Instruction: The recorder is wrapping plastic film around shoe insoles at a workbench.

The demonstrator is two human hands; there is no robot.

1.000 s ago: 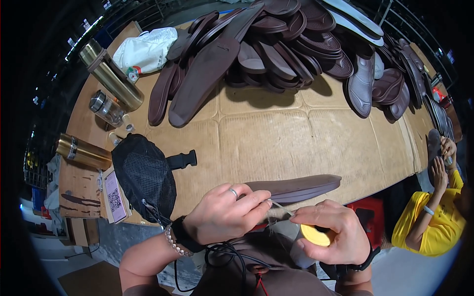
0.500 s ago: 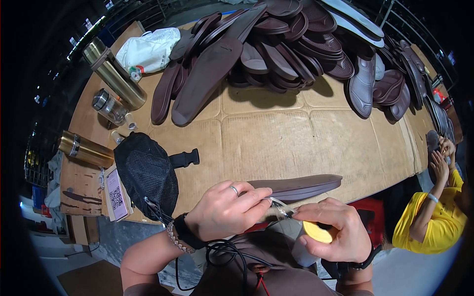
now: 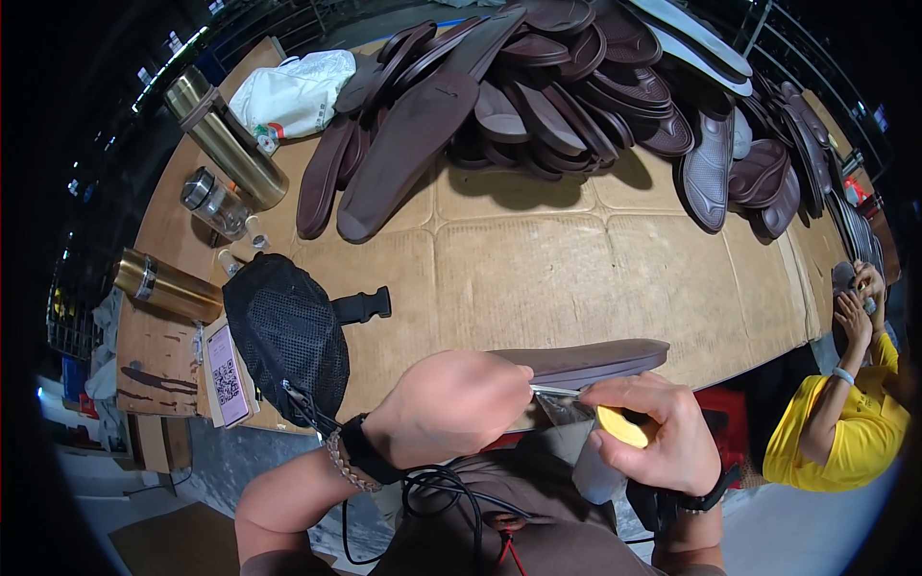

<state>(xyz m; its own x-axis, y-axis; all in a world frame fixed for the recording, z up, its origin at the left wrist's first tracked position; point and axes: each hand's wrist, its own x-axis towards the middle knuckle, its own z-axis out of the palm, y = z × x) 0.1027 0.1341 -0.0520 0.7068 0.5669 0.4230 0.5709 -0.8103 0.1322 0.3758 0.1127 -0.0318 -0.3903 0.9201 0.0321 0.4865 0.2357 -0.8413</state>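
Both hands work one brown sole (image 3: 595, 360): left hand (image 3: 447, 408) grips a thin blade (image 3: 555, 391), right hand (image 3: 653, 437) clasps a yellow-capped bottle (image 3: 615, 442).

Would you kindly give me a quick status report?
Left hand gripping brown sole. Right hand holding yellow-handled blade at its edge. Nothing obstructing.

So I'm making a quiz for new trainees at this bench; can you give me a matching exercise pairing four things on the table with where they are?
Things:
1. brown sole
2. gold flask
3. black mesh pouch
4. white bag

Places:
A. far left corner, next to the heap of soles
B. near edge, at the left hand and right hand
C. left side, lying slantwise above a small glass jar
D. near left, beside a phone

Pairs: 1-B, 2-C, 3-D, 4-A
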